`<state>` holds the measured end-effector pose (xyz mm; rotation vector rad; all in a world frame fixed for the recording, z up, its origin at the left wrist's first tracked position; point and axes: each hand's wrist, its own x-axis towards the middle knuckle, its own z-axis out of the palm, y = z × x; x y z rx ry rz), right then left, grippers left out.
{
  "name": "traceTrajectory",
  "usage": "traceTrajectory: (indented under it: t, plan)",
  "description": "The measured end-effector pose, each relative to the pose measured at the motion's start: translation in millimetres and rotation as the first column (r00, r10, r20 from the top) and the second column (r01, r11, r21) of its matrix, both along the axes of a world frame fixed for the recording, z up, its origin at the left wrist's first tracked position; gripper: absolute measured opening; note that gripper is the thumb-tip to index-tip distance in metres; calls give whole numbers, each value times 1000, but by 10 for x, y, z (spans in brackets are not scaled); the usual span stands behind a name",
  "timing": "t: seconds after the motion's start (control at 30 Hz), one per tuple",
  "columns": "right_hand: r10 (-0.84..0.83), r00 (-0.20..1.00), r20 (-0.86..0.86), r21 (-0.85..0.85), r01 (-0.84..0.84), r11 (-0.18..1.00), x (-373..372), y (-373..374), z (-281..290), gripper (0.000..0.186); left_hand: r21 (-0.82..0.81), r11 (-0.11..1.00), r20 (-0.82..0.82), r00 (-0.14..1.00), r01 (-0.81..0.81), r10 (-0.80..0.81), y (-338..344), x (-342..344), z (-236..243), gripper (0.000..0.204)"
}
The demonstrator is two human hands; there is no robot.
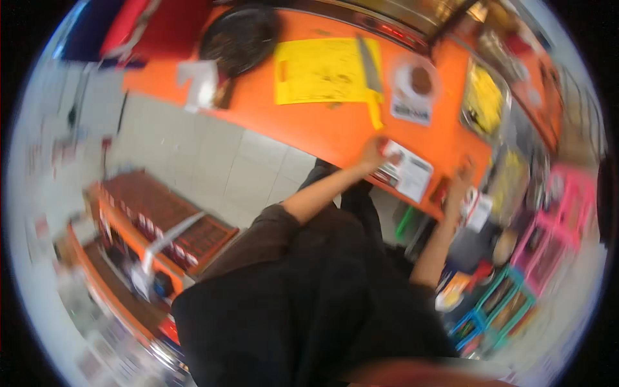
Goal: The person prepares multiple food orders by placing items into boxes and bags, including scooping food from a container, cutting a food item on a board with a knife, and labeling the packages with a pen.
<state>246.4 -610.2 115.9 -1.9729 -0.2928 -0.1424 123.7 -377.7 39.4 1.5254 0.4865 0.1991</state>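
My left hand (pixel 374 155) is at the front edge of the orange table, its fingers bent over the left end of a flat white rectangular thing (pixel 414 175) with dark printing. To the right of that, my right hand (pixel 460 180) reaches over the table's right front corner; blur hides how its fingers lie. Beyond my left hand, a knife (pixel 369 68) with a yellow handle rests on a yellow cutting board (pixel 309 77). A clear bowl with something brown (pixel 421 80) in it stands on a white, scale-like base (pixel 411 113).
A round black pan (pixel 240 39) stands at the back left of the orange table (pixel 258 109). On the right is a metal tray with yellow food (pixel 485 100). Pink (pixel 558 216) and teal (pixel 506 303) crates stand low right, a brown-topped orange cabinet (pixel 161 209) at left.
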Motion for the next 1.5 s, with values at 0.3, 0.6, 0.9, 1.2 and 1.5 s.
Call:
traceTrajectory:
  t: [0.3, 0.6, 0.9, 1.2, 1.5]
  plan:
    - [379, 924, -59, 921, -96, 378, -527, -236, 1342, 22, 143, 653, 208, 667, -744, 715, 1653, -389, 510, 26]
    - [325, 754, -571, 756, 328, 567, -1771, 1349, 541, 29, 547, 135, -275, -25, -826, 961, 5935, -2591, -136, 37]
    - [411, 594, -692, 679, 341, 650, -2560, 3011, 715, 39, -121, 659, -338, 655, -742, 676, 5004, -4153, -552, 15]
    - [453, 644, -617, 762, 344, 549, -2642, 3853, 124, 54, -175, 968, -97, 981, -182, 167, 3587, -2109, 497, 91]
    - [363, 839, -406, 796, 129, 591, -2164, 5292, -798, 31, 905, 404, -222, 959, 136, 174, 3875, -1604, -1, 50]
